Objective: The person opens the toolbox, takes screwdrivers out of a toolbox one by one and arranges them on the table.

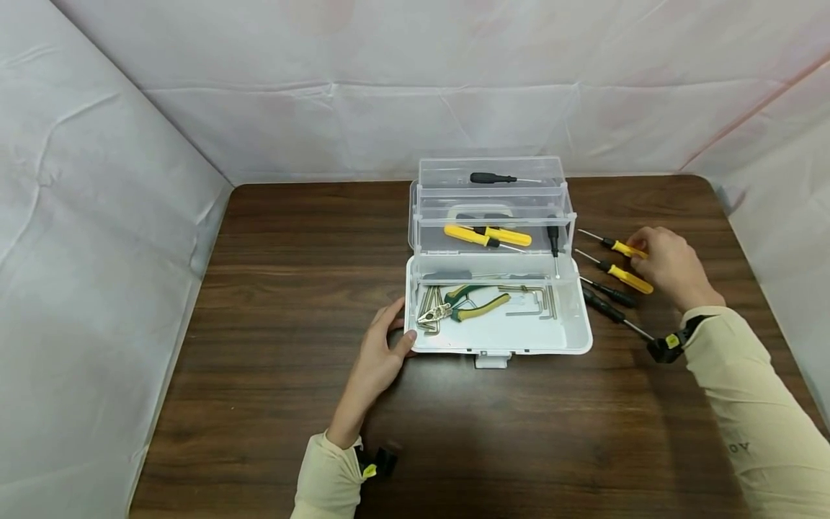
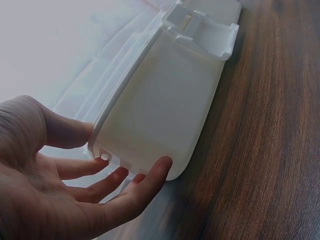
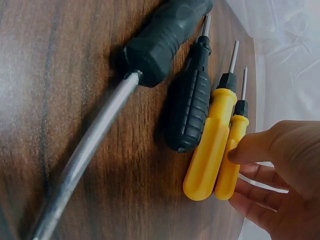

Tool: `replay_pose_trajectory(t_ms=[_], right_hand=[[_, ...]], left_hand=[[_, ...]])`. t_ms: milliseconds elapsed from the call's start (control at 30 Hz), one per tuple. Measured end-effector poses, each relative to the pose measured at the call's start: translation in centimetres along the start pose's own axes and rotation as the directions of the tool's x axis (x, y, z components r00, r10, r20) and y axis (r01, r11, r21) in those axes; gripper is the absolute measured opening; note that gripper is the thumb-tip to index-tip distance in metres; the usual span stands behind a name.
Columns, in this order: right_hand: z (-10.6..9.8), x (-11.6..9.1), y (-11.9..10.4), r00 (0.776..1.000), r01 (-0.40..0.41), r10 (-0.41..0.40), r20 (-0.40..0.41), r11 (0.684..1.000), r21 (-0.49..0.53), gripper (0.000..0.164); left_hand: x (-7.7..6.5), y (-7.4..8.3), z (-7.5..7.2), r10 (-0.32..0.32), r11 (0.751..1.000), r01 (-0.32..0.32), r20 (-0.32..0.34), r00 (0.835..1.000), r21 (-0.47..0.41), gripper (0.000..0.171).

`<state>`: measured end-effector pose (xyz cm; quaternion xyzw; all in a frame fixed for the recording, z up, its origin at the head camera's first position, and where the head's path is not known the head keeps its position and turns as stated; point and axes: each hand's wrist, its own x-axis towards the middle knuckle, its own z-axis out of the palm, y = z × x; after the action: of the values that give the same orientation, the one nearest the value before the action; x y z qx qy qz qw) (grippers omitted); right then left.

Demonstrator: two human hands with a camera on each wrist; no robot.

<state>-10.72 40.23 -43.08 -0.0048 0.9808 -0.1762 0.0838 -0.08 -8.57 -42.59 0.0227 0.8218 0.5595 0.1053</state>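
Note:
At its near left corner, the white toolbox [image 1: 519, 342] is gripped by my left hand [image 1: 377, 355], thumb on the rim and fingers along the end wall. My right hand [image 1: 671, 265] pinches the handle of a small yellow screwdriver [image 3: 233, 155] between thumb and fingers, to the right of the box. Beside it lie a larger yellow screwdriver [image 3: 209, 155], a black screwdriver [image 3: 189, 107] and a thick-shafted black screwdriver [image 3: 157, 47]. Inside the box are green-handled pliers [image 1: 481, 310] and several hex keys [image 1: 550, 303].
Clear tiered trays [image 1: 428, 193] stand raised at the box's back, with a black screwdriver [image 1: 493, 178] on top and yellow screwdrivers [image 1: 509, 236] lower down. A latch [image 1: 491, 361] sticks out in front. Pale sheeting [image 1: 363, 130] encloses the dark wooden table [image 1: 292, 288].

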Motion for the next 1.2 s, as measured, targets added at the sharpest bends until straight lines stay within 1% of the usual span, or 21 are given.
replay_pose_trajectory(t_ms=[233, 333, 433, 533, 633, 767, 867, 967, 1067, 1133, 1200], right_hand=[[0.1, 0.2, 0.1, 1.0, -0.003, 0.003, 0.005, 1.0, 0.006, 0.031], [0.0, 0.3, -0.1, 1.0, -0.001, 0.001, -0.005, 1.0, 0.012, 0.033], [-0.5, 0.5, -0.8, 1.0, -0.003, 0.003, -0.027, 1.0, 0.023, 0.034], [-1.3, 0.9, -1.9, 0.998, 0.004, -0.002, -0.063, 0.999, 0.032, 0.035], [-2.4, 1.4, -3.5, 0.993, 0.026, -0.021, -0.114, 0.999, 0.047, 0.037], [-4.0, 2.1, -6.3, 0.981, 0.073, -0.061, -0.186, 0.995, 0.062, 0.036], [-4.9, 2.5, -8.9, 0.967, 0.122, -0.106, -0.23, 0.991, 0.058, 0.035], [-5.3, 3.2, -11.4, 0.95, 0.185, -0.165, -0.266, 0.981, 0.053, 0.032], [-5.4, 3.9, -13.6, 0.934, 0.259, -0.234, -0.271, 0.964, 0.059, 0.029], [-5.4, 4.6, -14.9, 0.929, 0.3, -0.277, -0.246, 0.952, 0.059, 0.029], [-5.4, 5.3, -16.1, 0.926, 0.335, -0.316, -0.205, 0.94, 0.061, 0.03]], left_hand=[[0.0, -0.1, -0.1, -0.002, 1.0, 0.002, 0.005, 1.0, 0.006, 0.061], [0.1, -0.1, -0.1, -0.003, 1.0, 0.003, 0.008, 1.0, 0.005, 0.061], [0.1, -0.1, -0.1, -0.005, 1.0, 0.005, 0.01, 1.0, 0.0, 0.061], [0.1, -0.1, -0.1, -0.008, 1.0, 0.008, 0.012, 1.0, -0.004, 0.061], [0.1, -0.1, -0.1, -0.014, 1.0, 0.014, 0.012, 1.0, -0.009, 0.061], [0.2, -0.2, -0.1, -0.018, 1.0, 0.018, 0.012, 1.0, -0.016, 0.061], [0.2, -0.2, -0.1, -0.017, 1.0, 0.017, 0.013, 1.0, -0.018, 0.061], [0.1, -0.2, -0.1, -0.018, 1.0, 0.019, 0.015, 1.0, -0.016, 0.061], [0.1, -0.2, -0.1, -0.018, 1.0, 0.018, 0.015, 1.0, -0.013, 0.061], [0.1, -0.2, -0.1, -0.019, 1.0, 0.019, 0.016, 1.0, -0.013, 0.061], [0.1, -0.2, -0.1, -0.02, 1.0, 0.02, 0.014, 1.0, -0.017, 0.061]])
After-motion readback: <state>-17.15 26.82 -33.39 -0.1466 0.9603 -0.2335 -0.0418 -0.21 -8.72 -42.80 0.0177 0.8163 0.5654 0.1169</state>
